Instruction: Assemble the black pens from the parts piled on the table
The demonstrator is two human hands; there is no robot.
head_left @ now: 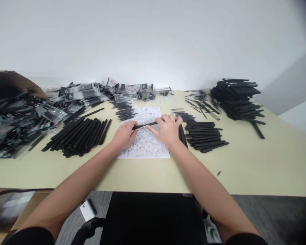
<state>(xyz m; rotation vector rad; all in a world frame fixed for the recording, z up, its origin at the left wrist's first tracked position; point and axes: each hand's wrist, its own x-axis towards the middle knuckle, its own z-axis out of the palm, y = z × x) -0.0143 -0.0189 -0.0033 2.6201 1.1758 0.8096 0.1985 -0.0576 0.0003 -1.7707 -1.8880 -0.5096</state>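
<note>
A slim black pen (144, 126) lies across the middle of a white sheet of paper (153, 151) covered in dense scribbles. My left hand (124, 135) pinches the pen's left end, and my right hand (167, 130) grips its right end, both resting over the sheet. Just beyond the paper's far left corner lies a small bunch of thin black refills (124, 111). Past my right hand, a neat stack of black pens (203, 136) lies close by, with one black pen (183, 135) leaning near my right wrist.
A heap of black pens (78, 136) and a mound of plastic-wrapped pen packets (20, 117) cover the cream table (270, 166) on the left. More packets line the back, and a large black pen pile (234, 98) stands back right. A white phone (88, 210) sits below the table edge.
</note>
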